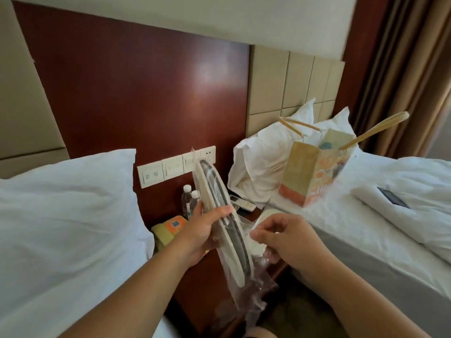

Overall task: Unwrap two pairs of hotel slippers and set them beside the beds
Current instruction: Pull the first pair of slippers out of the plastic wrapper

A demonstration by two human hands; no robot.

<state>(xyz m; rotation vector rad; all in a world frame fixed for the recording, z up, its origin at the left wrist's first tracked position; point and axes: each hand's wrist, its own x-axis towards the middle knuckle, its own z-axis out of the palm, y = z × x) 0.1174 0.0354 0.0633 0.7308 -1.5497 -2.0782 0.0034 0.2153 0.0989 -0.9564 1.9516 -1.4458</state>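
Above the nightstand (192, 301): my left hand (202, 230) has its fingers curled round the slipper pair (219, 198), edge-up. My right hand (288, 237) fingertips (258, 234) pinch what looks like loose wrapper (256, 301). Step: unwrapping. Next: strip film downward, left grip firm.

Bare left forearm (136, 284), bare right forearm (361, 293), hands bare, left hand (201, 231), right hand (290, 242), short plain fingernails (229, 210)

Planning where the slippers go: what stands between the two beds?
In the head view, a dark wooden nightstand carrying two water bottles, a yellow telephone and a remote.
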